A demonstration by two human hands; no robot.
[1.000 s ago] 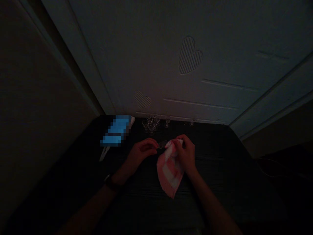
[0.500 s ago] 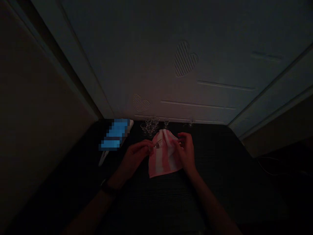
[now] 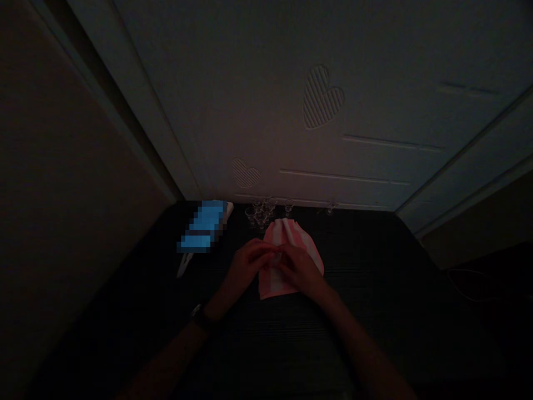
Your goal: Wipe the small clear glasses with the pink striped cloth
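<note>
My left hand (image 3: pixel 250 264) and my right hand (image 3: pixel 303 271) meet above a pink and white striped cloth (image 3: pixel 287 229), fingertips pinched together. Half a second ago a small clear glass showed in the left fingers; now the fingers cover most of it. Whether the right fingertips grip that glass too, I cannot make out. Spread on the dark table (image 3: pixel 375 266), the cloth lies partly under both hands. Just behind it stands a cluster of small stemmed glasses (image 3: pixel 261 213), with one glass (image 3: pixel 288 208) apart to their right.
Further right, by the panel's foot, is another small glass object (image 3: pixel 330 209). A device with a blurred blue screen (image 3: pixel 204 225) leans on a white stand (image 3: pixel 184 265) at the left. A pale panel with raised hearts (image 3: pixel 322 99) rises behind the table. The light is dim.
My right hand has come left and down to meet the left hand over the cloth. The glass seen in the left fingers is now mostly covered. The view has shifted slightly.
</note>
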